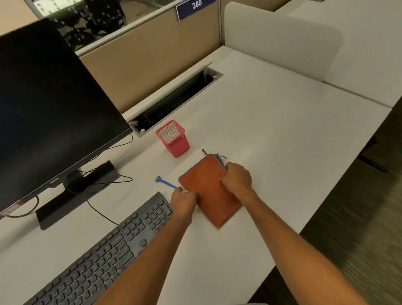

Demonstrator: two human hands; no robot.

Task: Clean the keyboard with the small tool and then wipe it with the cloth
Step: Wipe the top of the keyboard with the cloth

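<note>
White desk (274,131) first, dark grey keyboard (103,254) waiting at my left; both hands grip the folded orange cloth (210,193), left hand (183,198) and right hand (236,179) pinching opposite edges, probably shifting it aside, with the small blue plastic tool (165,182) lying just beside.

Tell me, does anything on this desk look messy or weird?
Not much. The keyboard lies slanted across the desk, and the small blue tool lies loose beside it. Both hands, left and right, hold the folded orange cloth. Nothing looks spilled or broken.
</note>
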